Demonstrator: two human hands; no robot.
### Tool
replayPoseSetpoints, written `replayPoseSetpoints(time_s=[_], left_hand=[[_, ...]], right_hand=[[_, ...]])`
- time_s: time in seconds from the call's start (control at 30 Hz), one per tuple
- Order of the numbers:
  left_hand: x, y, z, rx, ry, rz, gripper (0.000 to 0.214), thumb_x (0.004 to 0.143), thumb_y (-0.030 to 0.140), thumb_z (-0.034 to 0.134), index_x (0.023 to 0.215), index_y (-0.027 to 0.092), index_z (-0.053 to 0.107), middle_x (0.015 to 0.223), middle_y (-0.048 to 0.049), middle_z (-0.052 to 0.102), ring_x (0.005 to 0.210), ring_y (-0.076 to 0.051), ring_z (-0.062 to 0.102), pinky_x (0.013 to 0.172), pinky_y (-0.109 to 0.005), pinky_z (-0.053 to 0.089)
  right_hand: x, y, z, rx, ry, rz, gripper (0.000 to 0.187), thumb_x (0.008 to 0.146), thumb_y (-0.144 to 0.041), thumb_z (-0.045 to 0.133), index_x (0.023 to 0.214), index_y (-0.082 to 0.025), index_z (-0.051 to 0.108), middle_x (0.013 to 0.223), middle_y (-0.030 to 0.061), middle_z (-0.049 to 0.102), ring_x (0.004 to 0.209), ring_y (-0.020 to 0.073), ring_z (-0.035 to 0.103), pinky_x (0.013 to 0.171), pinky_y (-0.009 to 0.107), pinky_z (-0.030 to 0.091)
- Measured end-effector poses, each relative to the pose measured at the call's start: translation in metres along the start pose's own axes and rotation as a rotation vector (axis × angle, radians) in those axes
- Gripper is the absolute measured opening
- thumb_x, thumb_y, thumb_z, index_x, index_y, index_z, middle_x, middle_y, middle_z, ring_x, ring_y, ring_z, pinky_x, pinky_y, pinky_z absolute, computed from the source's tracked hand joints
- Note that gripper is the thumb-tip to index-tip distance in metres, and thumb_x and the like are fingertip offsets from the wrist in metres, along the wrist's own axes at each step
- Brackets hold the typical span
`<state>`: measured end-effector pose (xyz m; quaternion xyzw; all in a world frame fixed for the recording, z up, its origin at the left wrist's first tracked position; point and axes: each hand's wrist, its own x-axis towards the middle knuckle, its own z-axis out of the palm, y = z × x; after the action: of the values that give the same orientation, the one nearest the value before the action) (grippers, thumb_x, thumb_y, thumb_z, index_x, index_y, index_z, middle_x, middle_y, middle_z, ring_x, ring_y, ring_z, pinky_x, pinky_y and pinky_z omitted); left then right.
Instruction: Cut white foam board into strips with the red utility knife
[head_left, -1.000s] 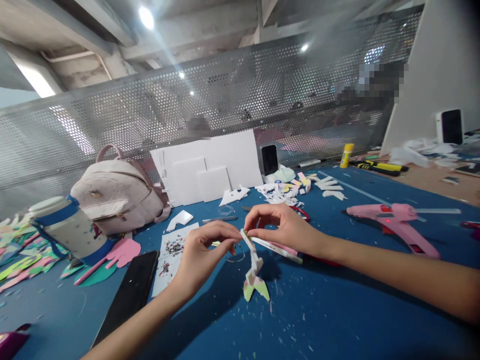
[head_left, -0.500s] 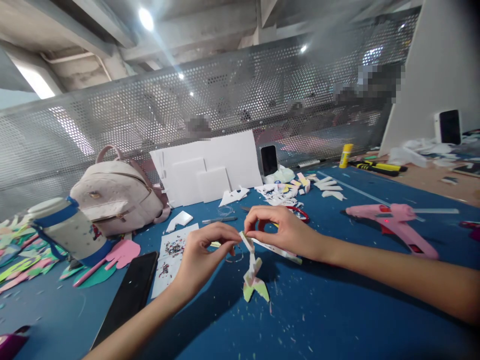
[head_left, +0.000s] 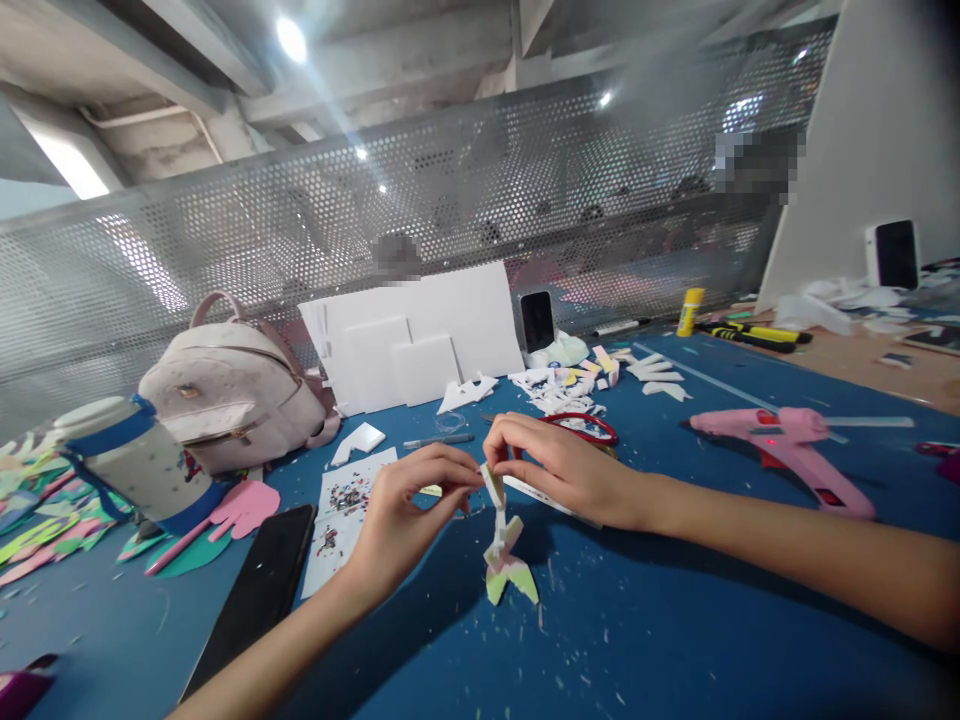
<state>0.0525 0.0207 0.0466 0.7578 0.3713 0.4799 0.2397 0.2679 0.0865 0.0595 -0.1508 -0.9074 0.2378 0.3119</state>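
Observation:
A small figure of white and pale yellow-green foam pieces [head_left: 512, 580] is upright between my hands, with two pointed leaf-like pieces splayed at its lower end. My right hand [head_left: 559, 465] pinches its top end between thumb and fingers. My left hand [head_left: 412, 500] is closed in a pinch, its fingertips meeting the same top end from the left. The exact contact is partly hidden by the fingers. Behind my right hand lie red-handled scissors [head_left: 589, 428], and a white strip [head_left: 547, 500] shows below it.
A pink glue gun [head_left: 795, 440] lies to the right. On the left are a black phone [head_left: 259, 590], a tumbler [head_left: 142, 465], a pale backpack [head_left: 232, 385] and a printed sheet [head_left: 349, 510]. White boards [head_left: 472, 320] and foam scraps [head_left: 559, 390] stand farther back.
My right hand has shifted slightly left, and the figure's top strip has turned a little. More of the scissors' red handle shows. My left hand stays nearly in place.

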Motion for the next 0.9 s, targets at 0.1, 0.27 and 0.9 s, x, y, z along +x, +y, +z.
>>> replayPoseSetpoints(time_s=[0.1,0.27,0.9], left_hand=[[-0.001,-0.001,-0.002,0.007,-0.005,-0.001,0.021,0.09,0.01,0.063,0.089,0.021,0.08,0.098,-0.0078,0.073,0.079,-0.017,0.07,0.061,-0.027,0.061],[0.002,-0.001,-0.002,0.016,-0.003,-0.003,0.021,0.09,0.01,0.062,0.089,0.022,0.08,0.096,-0.0074,0.074,0.083,-0.018,0.07,0.061,-0.027,0.061],[0.005,-0.034,-0.002,-0.04,-0.321,-0.365,0.015,0.076,0.014,0.066,0.073,0.018,0.08,0.102,-0.0095,0.076,0.049,-0.008,0.062,0.052,-0.024,0.056]], right_hand=[[0.001,0.001,0.0,0.006,0.012,0.018,0.015,0.104,-0.027,0.045,0.094,-0.021,0.054,0.096,0.0049,0.057,0.091,0.0191,0.054,0.083,0.033,0.041],[0.001,0.003,0.001,0.04,0.024,0.063,0.015,0.103,-0.028,0.048,0.092,-0.021,0.054,0.095,0.0047,0.058,0.088,0.0187,0.054,0.08,0.032,0.042],[0.002,0.018,-0.005,0.106,-0.105,0.009,0.013,0.103,-0.024,0.049,0.094,-0.019,0.057,0.095,0.0031,0.059,0.087,0.0165,0.054,0.08,0.031,0.042]])
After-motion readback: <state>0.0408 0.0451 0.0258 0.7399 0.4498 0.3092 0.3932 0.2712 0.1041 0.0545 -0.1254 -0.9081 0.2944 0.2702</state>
